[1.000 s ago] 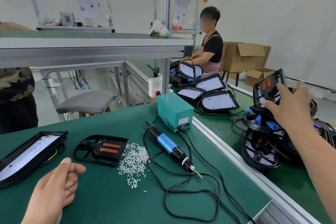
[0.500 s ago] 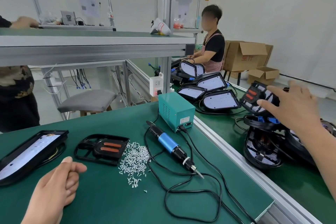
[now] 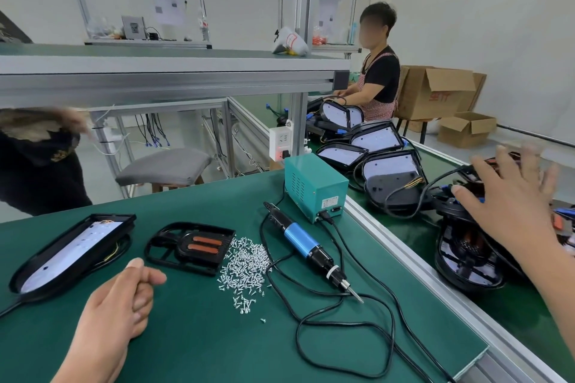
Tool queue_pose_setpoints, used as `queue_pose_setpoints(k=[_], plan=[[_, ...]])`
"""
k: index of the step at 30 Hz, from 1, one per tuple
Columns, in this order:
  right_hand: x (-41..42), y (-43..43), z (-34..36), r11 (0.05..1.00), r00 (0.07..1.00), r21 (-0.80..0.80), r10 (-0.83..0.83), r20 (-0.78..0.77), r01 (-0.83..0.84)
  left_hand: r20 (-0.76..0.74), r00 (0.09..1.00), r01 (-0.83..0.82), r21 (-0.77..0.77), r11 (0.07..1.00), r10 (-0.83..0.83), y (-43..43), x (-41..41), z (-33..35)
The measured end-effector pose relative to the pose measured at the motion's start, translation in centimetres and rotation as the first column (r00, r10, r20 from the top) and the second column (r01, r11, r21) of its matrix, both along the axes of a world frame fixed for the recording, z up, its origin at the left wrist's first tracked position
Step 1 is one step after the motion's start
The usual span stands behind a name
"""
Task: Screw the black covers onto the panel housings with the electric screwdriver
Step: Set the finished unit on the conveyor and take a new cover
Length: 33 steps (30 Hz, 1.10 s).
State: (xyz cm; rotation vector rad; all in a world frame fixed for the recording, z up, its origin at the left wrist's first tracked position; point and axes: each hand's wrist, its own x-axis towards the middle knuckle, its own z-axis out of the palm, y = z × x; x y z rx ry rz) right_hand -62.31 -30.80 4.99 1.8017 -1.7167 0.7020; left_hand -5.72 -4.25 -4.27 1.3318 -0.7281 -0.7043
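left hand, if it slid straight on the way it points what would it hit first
Probably the black cover with two orange strips, just ahead of the left hand; depth is unclear.

The black cover (image 3: 189, 247) (two orange slots) lies flat beside the panel housing (image 3: 71, 252). The electric screwdriver (image 3: 308, 246) lies by the screws (image 3: 245, 264).
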Motion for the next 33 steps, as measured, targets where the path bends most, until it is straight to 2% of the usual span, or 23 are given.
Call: queue_pose_setpoints(k=[4, 8, 11, 14, 18, 24, 29, 33], plan=[[0.2, 0.3, -1.4, 0.996, 0.998, -0.065, 0.057, -0.005, -0.058, 0.014, 1.000, -0.001, 0.010, 1.000, 0.001, 0.2, -0.3, 0.2], [1.5, 1.6, -1.9, 0.973, 0.983, -0.167, 0.173, 0.066, -0.160, 0.031, 0.999, 0.006, 0.034, 0.999, -0.007, 0.3, -0.4, 0.3], [3.8, 3.7, -1.7, 0.921, 0.935, -0.263, 0.330, 0.127, -0.289, 0.041, 0.999, -0.007, 0.051, 0.999, 0.005, 0.4, -0.5, 0.3], [7.7, 7.0, -1.5, 0.876, 0.873, -0.276, 0.452, 0.184, -0.396, 0.044, 0.999, -0.014, 0.074, 0.997, 0.011, 0.4, -0.7, 0.6], [14.1, 11.1, -2.3, 0.811, 0.767, -0.237, 0.583, 0.267, -0.534, 0.030, 0.999, -0.030, 0.089, 0.996, 0.027, 0.5, -1.0, 1.0], [23.7, 16.0, -3.7, 0.627, 0.542, -0.098, 0.732, 0.414, -0.773, -0.008, 0.998, -0.053, 0.099, 0.994, 0.054, 0.6, -1.2, 1.6], [31.4, 18.2, -4.3, 0.424, 0.397, 0.009, 0.842, 0.366, -0.906, -0.031, 0.996, -0.079, 0.101, 0.992, 0.083, 0.7, -1.1, 1.9], [36.2, 18.2, -4.6, 0.321, 0.342, 0.118, 0.883, 0.323, -0.940, -0.037, 0.986, -0.160, 0.123, 0.980, 0.165, 0.7, -0.3, 1.9]])
